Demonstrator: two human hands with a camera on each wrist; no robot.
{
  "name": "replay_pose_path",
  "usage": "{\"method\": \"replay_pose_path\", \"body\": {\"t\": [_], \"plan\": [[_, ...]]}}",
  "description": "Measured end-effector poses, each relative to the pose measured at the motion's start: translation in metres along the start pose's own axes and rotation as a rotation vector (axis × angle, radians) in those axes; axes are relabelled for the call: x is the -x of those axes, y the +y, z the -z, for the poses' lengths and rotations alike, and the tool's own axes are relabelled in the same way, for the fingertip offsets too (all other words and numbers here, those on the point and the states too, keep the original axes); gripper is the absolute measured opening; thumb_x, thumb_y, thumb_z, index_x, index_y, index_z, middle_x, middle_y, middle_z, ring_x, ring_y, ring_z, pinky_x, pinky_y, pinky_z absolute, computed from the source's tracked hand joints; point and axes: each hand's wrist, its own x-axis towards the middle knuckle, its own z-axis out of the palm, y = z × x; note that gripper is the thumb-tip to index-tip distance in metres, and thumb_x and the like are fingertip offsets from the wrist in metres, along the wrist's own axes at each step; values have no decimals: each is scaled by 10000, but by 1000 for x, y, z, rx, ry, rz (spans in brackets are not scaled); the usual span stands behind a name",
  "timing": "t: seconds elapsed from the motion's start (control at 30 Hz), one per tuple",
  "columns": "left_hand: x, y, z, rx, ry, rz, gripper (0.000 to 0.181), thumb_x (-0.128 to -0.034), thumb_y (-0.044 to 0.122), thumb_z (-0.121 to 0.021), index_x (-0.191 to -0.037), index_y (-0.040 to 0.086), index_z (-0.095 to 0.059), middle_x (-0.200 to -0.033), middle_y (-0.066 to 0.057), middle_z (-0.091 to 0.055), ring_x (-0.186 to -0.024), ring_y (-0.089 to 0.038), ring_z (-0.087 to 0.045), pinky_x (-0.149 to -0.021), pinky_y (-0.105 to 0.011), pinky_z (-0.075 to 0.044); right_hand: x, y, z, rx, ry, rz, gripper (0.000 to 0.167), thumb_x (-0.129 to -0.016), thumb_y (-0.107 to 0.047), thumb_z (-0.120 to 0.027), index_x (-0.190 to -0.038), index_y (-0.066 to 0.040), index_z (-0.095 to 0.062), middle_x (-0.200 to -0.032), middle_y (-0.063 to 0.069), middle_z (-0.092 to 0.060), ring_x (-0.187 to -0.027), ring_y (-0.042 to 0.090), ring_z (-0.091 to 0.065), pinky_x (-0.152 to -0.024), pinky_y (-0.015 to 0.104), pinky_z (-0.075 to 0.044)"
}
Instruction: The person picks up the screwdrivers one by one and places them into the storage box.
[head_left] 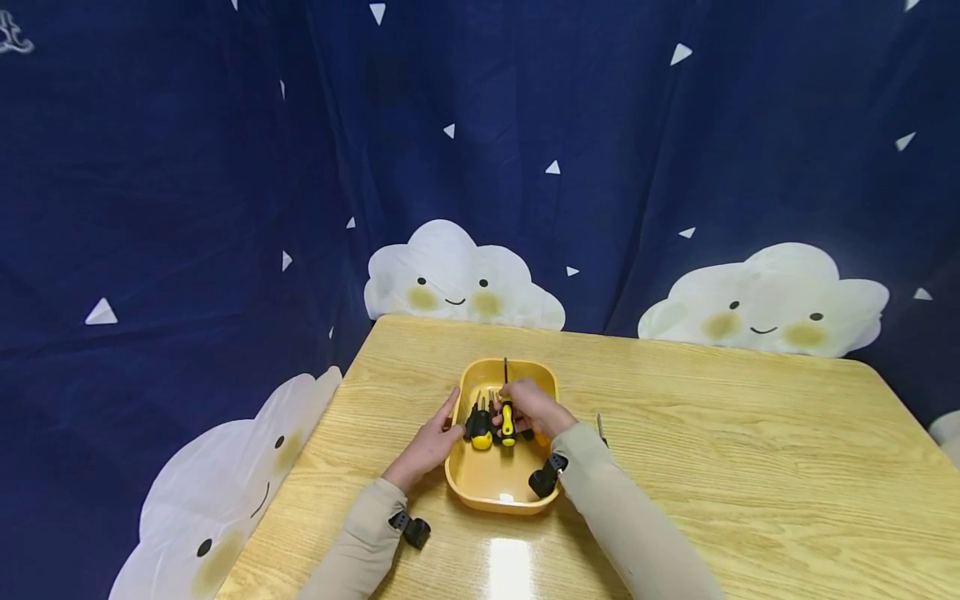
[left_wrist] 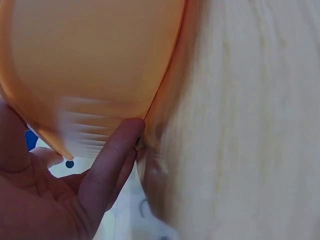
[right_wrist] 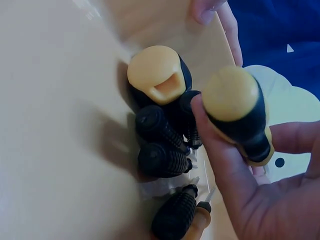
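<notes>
A yellow plastic bin [head_left: 495, 487] sits on the wooden table. My left hand [head_left: 426, 452] holds its left wall, thumb over the rim and fingers along the outside, as the left wrist view [left_wrist: 100, 175] also shows. Over the bin, my right hand [head_left: 536, 407] grips a yellow-and-black screwdriver [head_left: 507, 427], its dark shaft pointing away from me. Inside lie several more screwdrivers: a stubby one with a yellow-capped handle [right_wrist: 155, 72], black-handled ones [right_wrist: 160, 160], and an orange-handled one [right_wrist: 199, 222], partly cut off.
Right of the bin, another screwdriver [head_left: 601, 427] lies on the table [head_left: 750, 450], its handle mostly behind my right forearm. A dark blue curtain [head_left: 510, 125] with white clouds hangs behind the table and along its left side.
</notes>
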Motion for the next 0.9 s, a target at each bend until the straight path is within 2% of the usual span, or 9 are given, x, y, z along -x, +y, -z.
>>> {"method": "replay_pose_path", "body": {"t": [0.3, 0.43, 0.57, 0.73, 0.9], "plan": [[0, 1, 0, -12, -2, 10, 680, -931, 199, -481, -1528, 291, -169, -1245, -237, -536, -1007, -274, -567, -794, -358, -494, 0, 3, 0, 79, 41, -9, 239, -958, -138, -381, -1058, 53, -484, -737, 88, -574, -573, 203, -616, -537, 376, -536], [1, 1, 0, 8, -2, 5, 686, -926, 185, -480, -1529, 277, -166, -1225, -244, -544, -971, -267, -586, -758, -345, -512, 1, 4, -1, 124, 53, -4, 246, -949, -134, -389, -1057, 64, -487, -735, 92, -565, -560, 194, -592, -488, 331, -505], [2, 1, -1, 28, -4, -1, 686, -928, 168, -477, -1531, 259, -163, -1209, -254, -548, -933, -263, -601, -710, -332, -527, 2, 6, -1, 179, 81, 11, 230, -930, -121, -408, -1046, 62, -484, -735, 104, -555, -552, 199, -578, -465, 335, -506], [3, 2, 1, 16, -7, -1, 680, -933, 180, -477, -1531, 259, -164, -1206, -244, -550, -938, -265, -597, -712, -328, -520, 3, 7, 0, 240, 127, 11, 120, -892, -118, -456, -919, -5, -489, -761, 115, -539, -590, 227, -576, -487, 365, -520], [3, 3, 2, 27, -19, 8, 681, -937, 185, -470, -1526, 305, -151, -1239, -234, -542, -925, -240, -600, -692, -312, -521, 3, 6, -1, 286, 156, 2, 174, -919, -143, -487, -984, 16, -511, -817, 128, -511, -635, 243, -558, -524, 375, -526]]}}
